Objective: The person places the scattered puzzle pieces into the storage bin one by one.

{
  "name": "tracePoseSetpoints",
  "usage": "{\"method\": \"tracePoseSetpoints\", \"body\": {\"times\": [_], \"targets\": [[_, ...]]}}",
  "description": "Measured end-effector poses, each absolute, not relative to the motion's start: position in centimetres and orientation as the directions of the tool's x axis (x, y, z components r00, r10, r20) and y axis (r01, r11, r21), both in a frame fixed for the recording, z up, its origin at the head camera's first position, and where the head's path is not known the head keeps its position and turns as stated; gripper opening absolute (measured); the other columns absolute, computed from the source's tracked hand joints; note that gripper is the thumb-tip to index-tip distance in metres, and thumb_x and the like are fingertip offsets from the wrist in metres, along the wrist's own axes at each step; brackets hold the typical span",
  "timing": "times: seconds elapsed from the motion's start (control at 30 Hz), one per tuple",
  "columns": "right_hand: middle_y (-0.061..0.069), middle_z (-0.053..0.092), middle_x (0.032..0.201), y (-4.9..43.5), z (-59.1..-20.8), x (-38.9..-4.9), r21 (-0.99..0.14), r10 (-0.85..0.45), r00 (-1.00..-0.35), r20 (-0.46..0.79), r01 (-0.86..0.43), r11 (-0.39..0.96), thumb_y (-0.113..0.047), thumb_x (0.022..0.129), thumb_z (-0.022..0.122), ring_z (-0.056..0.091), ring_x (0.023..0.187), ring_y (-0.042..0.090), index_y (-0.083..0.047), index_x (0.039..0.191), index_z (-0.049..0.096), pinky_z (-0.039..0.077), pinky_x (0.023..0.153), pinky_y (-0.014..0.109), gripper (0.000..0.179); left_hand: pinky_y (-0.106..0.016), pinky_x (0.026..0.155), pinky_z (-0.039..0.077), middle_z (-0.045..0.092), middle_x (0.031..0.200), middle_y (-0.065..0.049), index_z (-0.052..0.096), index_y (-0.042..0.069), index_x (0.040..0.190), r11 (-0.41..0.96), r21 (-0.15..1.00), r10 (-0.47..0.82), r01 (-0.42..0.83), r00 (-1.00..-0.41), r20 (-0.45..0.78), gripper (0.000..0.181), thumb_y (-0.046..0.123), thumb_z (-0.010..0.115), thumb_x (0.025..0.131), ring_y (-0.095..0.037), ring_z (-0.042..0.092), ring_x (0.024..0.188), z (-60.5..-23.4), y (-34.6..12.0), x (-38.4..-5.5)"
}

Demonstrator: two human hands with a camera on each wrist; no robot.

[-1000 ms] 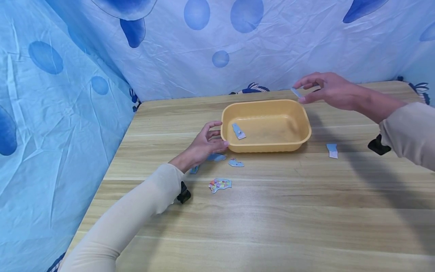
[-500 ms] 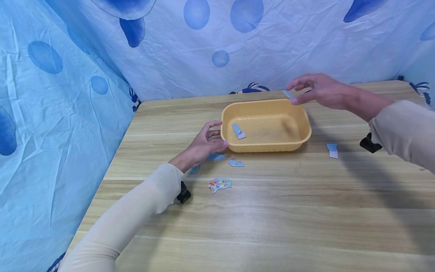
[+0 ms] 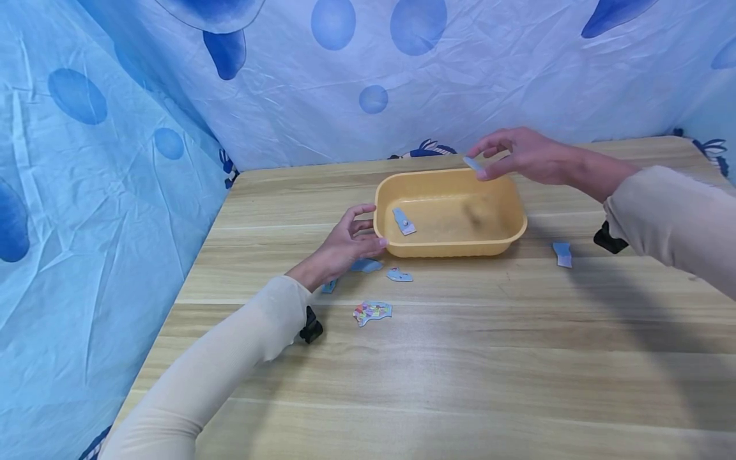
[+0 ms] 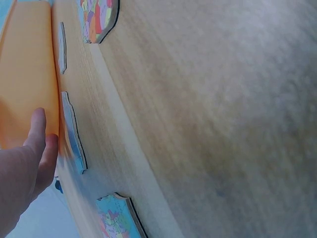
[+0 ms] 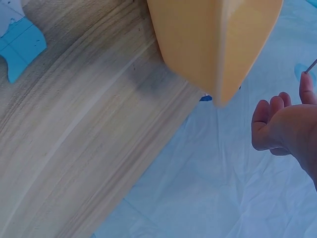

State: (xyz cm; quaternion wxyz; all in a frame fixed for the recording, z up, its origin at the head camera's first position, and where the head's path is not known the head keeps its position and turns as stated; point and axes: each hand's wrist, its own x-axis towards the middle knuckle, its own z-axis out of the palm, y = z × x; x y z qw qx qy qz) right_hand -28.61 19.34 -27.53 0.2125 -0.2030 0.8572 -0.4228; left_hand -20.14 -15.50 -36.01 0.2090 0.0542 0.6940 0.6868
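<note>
A yellow plastic basin (image 3: 448, 250) stands on the wooden table. At its left end my left hand (image 3: 338, 250) rests against the wall with fingers spread and fairly straight, the thumb touching the near corner. Above the basin's back right rim, my right hand (image 3: 531, 156) pinches a thin pale-blue puzzle piece (image 3: 473, 164) between thumb and fingers. One blue and white puzzle piece (image 3: 404, 222) lies inside the basin on the left. In the right wrist view only a thin dark edge of the pinched piece shows at the frame's border.
Near the left hand lie a blue piece (image 3: 367, 266), a small piece (image 3: 399, 275), a partly covered piece (image 3: 329, 287) and a multicoloured map-like piece (image 3: 372, 312). Another blue and white piece (image 3: 563, 254) lies right of the basin. Blue patterned cloth (image 3: 287, 96) hangs behind the table.
My right hand has moved left with the puzzle piece, from beyond the basin's right corner to over its back right rim. The left hand and basin have stayed put.
</note>
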Motion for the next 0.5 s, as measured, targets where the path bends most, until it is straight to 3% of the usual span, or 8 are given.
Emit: {"method": "tracePoseSetpoints", "body": {"times": [0.5], "targets": [[0.012, 0.030, 0.150, 17.5, -27.7, -28.9, -0.817, -0.566, -0.794, -0.223, -0.164, 0.552, -0.026, 0.087, 0.072, 0.025, 0.138, 0.030, -0.007, 0.137, 0.048, 0.023, 0.110, 0.058, 0.059, -0.036, 0.090, 0.053, 0.037, 0.144, -0.018, 0.028, 0.017, 0.146, 0.046, 0.974, 0.352, -0.220, -0.909, -0.222, 0.073, 0.001, 0.069, 0.087, -0.033, 0.048, 0.127, -35.9, -15.5, -20.1]]}}
